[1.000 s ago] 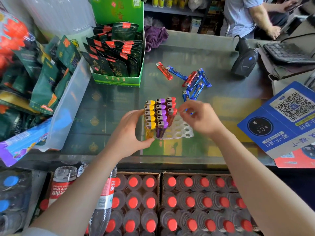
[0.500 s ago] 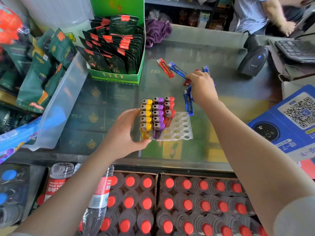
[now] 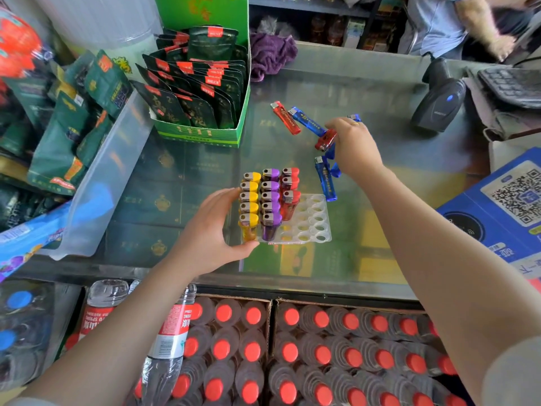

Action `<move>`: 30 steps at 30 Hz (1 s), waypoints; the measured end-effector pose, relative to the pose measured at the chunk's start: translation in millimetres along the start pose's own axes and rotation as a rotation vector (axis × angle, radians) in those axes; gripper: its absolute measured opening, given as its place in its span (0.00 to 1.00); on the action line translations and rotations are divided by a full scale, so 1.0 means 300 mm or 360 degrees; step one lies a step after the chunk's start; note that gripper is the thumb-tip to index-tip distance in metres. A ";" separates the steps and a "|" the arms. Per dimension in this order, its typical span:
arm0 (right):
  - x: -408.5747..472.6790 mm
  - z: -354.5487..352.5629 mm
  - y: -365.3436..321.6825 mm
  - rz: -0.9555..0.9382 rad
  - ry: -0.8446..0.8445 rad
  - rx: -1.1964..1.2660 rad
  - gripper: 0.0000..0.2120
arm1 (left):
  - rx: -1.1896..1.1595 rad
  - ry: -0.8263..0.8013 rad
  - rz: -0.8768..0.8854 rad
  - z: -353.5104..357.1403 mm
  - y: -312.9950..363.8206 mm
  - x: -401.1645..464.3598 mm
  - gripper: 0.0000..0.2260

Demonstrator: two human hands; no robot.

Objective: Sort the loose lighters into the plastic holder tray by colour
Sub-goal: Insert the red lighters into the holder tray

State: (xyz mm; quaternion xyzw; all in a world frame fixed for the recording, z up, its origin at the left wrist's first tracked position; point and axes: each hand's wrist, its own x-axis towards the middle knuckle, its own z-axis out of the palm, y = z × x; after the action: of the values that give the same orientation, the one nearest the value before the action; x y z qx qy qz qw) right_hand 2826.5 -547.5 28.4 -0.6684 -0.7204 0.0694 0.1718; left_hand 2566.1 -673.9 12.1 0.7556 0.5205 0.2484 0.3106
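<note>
A clear plastic holder tray (image 3: 316, 227) sits on the glass counter, holding a column of yellow lighters (image 3: 249, 197), a column of purple lighters (image 3: 270, 197) and three red lighters (image 3: 289, 186). My left hand (image 3: 216, 235) grips the tray's left side by the yellow column. My right hand (image 3: 355, 148) is over the loose pile, fingers pinching a red lighter (image 3: 325, 139) lifted off the glass. Loose on the counter lie another red lighter (image 3: 285, 117) and blue lighters (image 3: 307, 121) (image 3: 325, 178).
A green display box of dark packets (image 3: 202, 92) stands behind the tray. A barcode scanner (image 3: 439, 98) and keyboard (image 3: 512, 86) are at the far right, a blue QR sign (image 3: 503, 200) nearer. Water bottles in cartons (image 3: 292, 347) lie below the counter edge. A person sits beyond the counter.
My right hand left the tray, reached back to the loose pile and picked up a red lighter. My left hand stayed on the tray.
</note>
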 end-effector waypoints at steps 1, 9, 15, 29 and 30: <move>0.015 0.001 0.001 0.0002 -0.0111 -0.0089 0.17 | -0.0003 0.0000 -0.0003 0.000 0.001 -0.002 0.31; 0.051 0.011 -0.017 -0.0088 -0.0326 -0.0317 0.23 | -0.0032 0.0005 0.0027 -0.003 0.003 0.003 0.28; -0.054 -0.013 -0.044 -0.0100 0.0096 0.0122 0.08 | -0.0012 -0.0002 -0.0013 -0.004 0.001 0.001 0.30; -0.492 -0.036 -0.219 0.0086 -0.0074 0.1237 0.10 | 0.0018 0.0018 -0.0007 -0.012 0.035 -0.006 0.29; -0.494 -0.032 -0.230 0.0060 -0.0075 0.1229 0.12 | 0.0024 0.0016 -0.0012 -0.012 0.037 -0.007 0.30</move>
State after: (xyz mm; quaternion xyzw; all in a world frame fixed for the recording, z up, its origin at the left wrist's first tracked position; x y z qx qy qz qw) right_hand 2771.9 -701.6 37.2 -0.5658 -0.6326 0.3541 0.3929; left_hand 2569.8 -678.2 22.6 0.7547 0.5267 0.2472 0.3032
